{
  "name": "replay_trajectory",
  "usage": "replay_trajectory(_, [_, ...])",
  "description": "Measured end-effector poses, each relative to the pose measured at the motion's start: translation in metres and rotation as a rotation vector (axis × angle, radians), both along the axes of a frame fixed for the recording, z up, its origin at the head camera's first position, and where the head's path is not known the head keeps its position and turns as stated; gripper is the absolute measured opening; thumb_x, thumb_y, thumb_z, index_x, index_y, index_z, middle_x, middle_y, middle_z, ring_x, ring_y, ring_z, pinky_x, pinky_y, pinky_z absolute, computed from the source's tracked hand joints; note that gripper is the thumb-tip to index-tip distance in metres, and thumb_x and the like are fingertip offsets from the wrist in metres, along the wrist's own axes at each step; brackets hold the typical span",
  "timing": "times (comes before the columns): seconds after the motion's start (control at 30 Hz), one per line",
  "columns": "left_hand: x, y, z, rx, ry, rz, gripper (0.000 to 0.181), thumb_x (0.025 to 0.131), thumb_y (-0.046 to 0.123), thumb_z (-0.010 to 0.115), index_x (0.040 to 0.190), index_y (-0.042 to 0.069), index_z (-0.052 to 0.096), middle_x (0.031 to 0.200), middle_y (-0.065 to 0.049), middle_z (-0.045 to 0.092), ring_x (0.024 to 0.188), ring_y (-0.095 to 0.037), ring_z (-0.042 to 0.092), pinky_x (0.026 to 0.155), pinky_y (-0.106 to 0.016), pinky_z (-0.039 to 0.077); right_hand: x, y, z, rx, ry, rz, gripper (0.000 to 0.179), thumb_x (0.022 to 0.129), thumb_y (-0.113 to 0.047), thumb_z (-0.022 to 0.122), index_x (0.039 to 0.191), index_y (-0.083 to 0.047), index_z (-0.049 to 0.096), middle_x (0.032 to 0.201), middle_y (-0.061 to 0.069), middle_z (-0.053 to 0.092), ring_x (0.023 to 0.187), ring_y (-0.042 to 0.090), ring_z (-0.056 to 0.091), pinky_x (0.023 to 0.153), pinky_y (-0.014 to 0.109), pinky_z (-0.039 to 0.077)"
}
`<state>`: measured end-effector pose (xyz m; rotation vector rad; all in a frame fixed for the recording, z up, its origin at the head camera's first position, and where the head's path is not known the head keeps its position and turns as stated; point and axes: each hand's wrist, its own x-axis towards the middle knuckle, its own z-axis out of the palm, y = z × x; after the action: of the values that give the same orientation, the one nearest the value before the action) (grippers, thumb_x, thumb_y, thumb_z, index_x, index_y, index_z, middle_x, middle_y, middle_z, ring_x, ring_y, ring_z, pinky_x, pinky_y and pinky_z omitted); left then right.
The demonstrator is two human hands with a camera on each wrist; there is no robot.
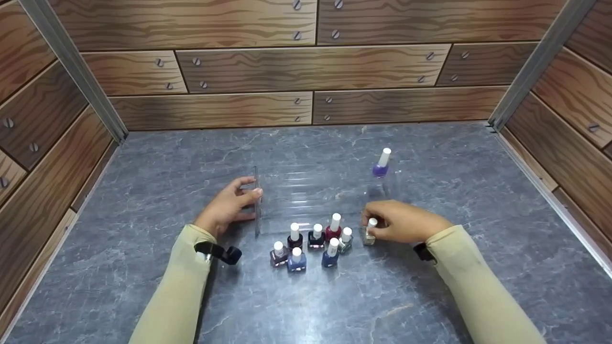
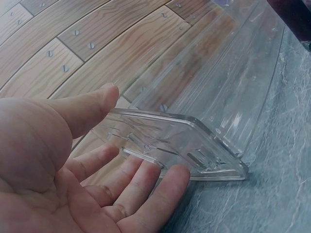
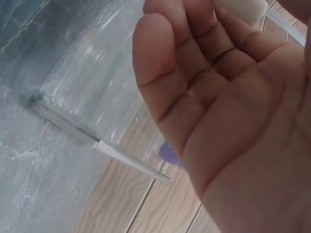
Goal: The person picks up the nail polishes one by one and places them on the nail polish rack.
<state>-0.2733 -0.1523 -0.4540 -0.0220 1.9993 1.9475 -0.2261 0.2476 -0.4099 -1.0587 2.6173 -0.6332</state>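
Observation:
A clear plastic tiered rack (image 1: 299, 200) stands on the table. My left hand (image 1: 229, 203) is at its left end panel (image 2: 170, 141), fingertips touching the panel's outer face and thumb at its upper edge. My right hand (image 1: 404, 220) pinches a nail polish bottle (image 1: 369, 234) with a white cap and pale body, near the rack's right front. In the right wrist view, only its white cap (image 3: 245, 9) shows beyond the fingers. A purple nail polish bottle (image 1: 381, 168) stands upright at the rack's back right.
Several white-capped nail polish bottles stand in front of the rack, among them a red one (image 1: 333, 232), a blue one (image 1: 330, 258), a lighter blue one (image 1: 297, 262) and a black one (image 1: 316, 239). Wood-patterned walls (image 1: 248, 69) enclose the grey marbled table (image 1: 158, 157).

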Motion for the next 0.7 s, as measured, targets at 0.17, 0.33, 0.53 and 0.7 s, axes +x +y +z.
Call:
replay_trajectory(0.17, [0.0008, 0.0008, 0.0006, -0.002, -0.003, 0.004, 0.062, 0.103, 0.019, 0.066, 0.156, 0.008, 0.037, 0.141, -0.021, 0.05, 0.136, -0.037, 0.05, 0.102, -0.05, 0.058, 0.001, 0.0045, 0.0021, 0.018, 0.015, -0.007, 0.017, 0.095, -0.002, 0.067, 0.108, -0.013, 0.067, 0.103, -0.004, 0.062, 0.093, 0.013, 0.06, 0.085, 0.035, 0.06])
replay_trajectory(0.33, [0.0017, 0.0004, 0.0003, -0.005, -0.004, 0.001, 0.063, 0.103, 0.018, 0.066, 0.156, 0.007, 0.036, 0.141, -0.021, 0.05, 0.135, -0.037, 0.051, 0.102, -0.05, 0.058, 0.0007, 0.0068, 0.0037, 0.028, 0.0, -0.03, 0.021, 0.093, -0.006, 0.072, 0.112, -0.014, 0.068, 0.107, -0.004, 0.063, 0.097, 0.014, 0.062, 0.089, 0.037, 0.06])
replay_trajectory(0.53, [0.0002, -0.0011, -0.0012, -0.007, -0.008, -0.003, 0.065, 0.103, 0.019, 0.067, 0.157, 0.007, 0.034, 0.142, -0.022, 0.05, 0.137, -0.038, 0.05, 0.103, -0.05, 0.057, -0.0017, 0.0048, 0.0038, 0.035, -0.018, -0.064, 0.017, 0.093, -0.009, 0.074, 0.108, -0.012, 0.069, 0.103, -0.004, 0.066, 0.091, 0.011, 0.06, 0.083, 0.032, 0.059])
replay_trajectory(0.7, [-0.0003, -0.0016, -0.0004, -0.007, -0.006, -0.014, 0.067, 0.102, 0.02, 0.067, 0.158, 0.006, 0.033, 0.146, -0.024, 0.048, 0.139, -0.04, 0.048, 0.105, -0.051, 0.056, -0.0018, 0.0042, 0.0029, 0.031, -0.014, -0.072, 0.015, 0.092, -0.006, 0.073, 0.106, -0.011, 0.07, 0.102, -0.003, 0.067, 0.091, 0.011, 0.061, 0.083, 0.032, 0.06])
